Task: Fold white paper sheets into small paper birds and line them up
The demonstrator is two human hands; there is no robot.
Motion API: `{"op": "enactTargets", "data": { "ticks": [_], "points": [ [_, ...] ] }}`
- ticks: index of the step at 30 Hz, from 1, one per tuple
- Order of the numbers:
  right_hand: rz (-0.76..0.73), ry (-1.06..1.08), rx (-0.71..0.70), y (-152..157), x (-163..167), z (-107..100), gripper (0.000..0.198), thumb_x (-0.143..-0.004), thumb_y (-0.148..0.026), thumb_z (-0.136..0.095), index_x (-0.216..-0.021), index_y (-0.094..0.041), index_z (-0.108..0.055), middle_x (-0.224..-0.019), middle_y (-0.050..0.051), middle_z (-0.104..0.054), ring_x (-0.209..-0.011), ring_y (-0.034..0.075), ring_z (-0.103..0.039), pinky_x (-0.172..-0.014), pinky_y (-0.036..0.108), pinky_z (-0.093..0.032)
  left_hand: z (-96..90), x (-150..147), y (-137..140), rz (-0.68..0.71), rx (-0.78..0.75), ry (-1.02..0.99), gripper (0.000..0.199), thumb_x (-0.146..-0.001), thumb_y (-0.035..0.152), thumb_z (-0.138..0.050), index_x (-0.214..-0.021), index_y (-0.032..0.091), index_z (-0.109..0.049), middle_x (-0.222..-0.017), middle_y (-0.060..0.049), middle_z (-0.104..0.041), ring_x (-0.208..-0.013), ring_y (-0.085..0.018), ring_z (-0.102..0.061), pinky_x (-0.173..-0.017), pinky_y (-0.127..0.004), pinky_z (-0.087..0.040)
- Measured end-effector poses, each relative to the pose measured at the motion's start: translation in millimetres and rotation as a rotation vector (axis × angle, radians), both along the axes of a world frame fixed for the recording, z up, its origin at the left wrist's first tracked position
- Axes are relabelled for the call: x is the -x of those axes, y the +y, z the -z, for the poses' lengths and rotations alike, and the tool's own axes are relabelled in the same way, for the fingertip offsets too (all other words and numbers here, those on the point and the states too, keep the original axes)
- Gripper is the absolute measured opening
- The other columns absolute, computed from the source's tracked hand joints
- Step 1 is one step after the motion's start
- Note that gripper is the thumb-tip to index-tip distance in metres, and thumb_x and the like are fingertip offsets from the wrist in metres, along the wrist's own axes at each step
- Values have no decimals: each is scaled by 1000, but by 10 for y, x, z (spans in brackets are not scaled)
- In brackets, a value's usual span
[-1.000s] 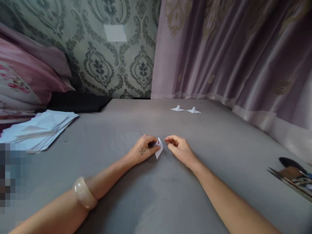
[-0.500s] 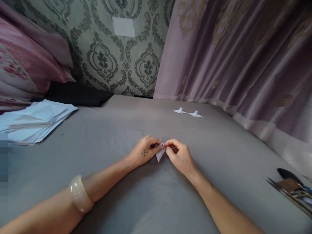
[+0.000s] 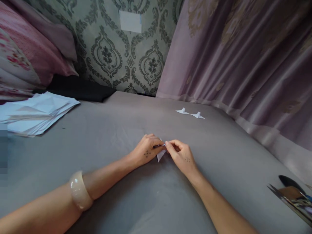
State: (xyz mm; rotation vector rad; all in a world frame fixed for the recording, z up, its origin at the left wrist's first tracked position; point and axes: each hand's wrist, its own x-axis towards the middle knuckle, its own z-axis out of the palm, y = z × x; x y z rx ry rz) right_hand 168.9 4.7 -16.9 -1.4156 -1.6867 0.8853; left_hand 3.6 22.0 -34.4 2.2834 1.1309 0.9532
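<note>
Small folded white paper (image 3: 161, 156) sat between your hands, low over grey surface (image 3: 136, 201), largely hidden by fingers. Your left hand (image 3: 147, 146) pinched it between thumb and fingers; your right hand (image 3: 182, 152) pinched its right edge, thumb uppermost, exact hold covered. Risks, as judged: uneven pull from right fingertips could have torn or skewed crease; slack left pinch could have let layers slip. Two folded white pieces (image 3: 198, 115) sat beyond, near curtain (image 3: 195, 71); paper stack (image 3: 44, 112) lay far left, pointed metal tool (image 3: 284, 198) far right.
</note>
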Motion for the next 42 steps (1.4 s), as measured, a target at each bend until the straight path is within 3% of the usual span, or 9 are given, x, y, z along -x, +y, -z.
{"op": "enactTargets", "data": {
  "ticks": [13, 18, 26, 32, 42],
  "points": [
    [37, 78, 156, 50, -18, 19, 36, -80, -49, -55, -68, -17, -66, -64, 3, -63, -64, 16, -58, -59, 26, -43, 45, 2, 5, 2, -107, 107, 22, -91, 29, -54, -81, 21, -72, -79, -3, -71, -82, -19, -60, -75, -30, -39],
    [60, 88, 219, 53, -8, -15, 29, -76, -43, -59, -68, -16, -67, -63, 2, -62, -63, 15, -56, -59, 26, -42, 15, 7, -11, 2, -163, 176, 23, -92, 29, -53, -84, 20, -71, -82, -5, -72, -84, -19, -60, -73, -30, -37],
    [56, 113, 271, 53, -32, -56, 22, -73, -37, -60, -69, -17, -67, -65, 1, -62, -65, 14, -54, -61, 26, -40, 24, 4, -5, 25, -59, 57, 18, -91, 27, -54, -89, 20, -71, -84, -3, -72, -85, -18, -60, -79, -30, -42],
    [22, 196, 367, 61, -68, -75, 22, -70, -38, -64, -72, -17, -66, -60, -2, -53, -57, 10, -46, -53, 23, -34, -27, -11, -16, -19, 64, -41, 12, -87, 23, -59, -87, 21, -72, -77, -1, -70, -75, -15, -60, -70, -25, -44],
    [22, 289, 458, 79, -73, -34, 16, -68, -31, -63, -69, -15, -65, -59, -1, -54, -54, 8, -45, -47, 21, -32, -82, -15, -59, -4, 103, -53, 17, -88, 22, -54, -87, 20, -71, -77, -2, -69, -76, -15, -59, -70, -26, -44]
  ]
}}
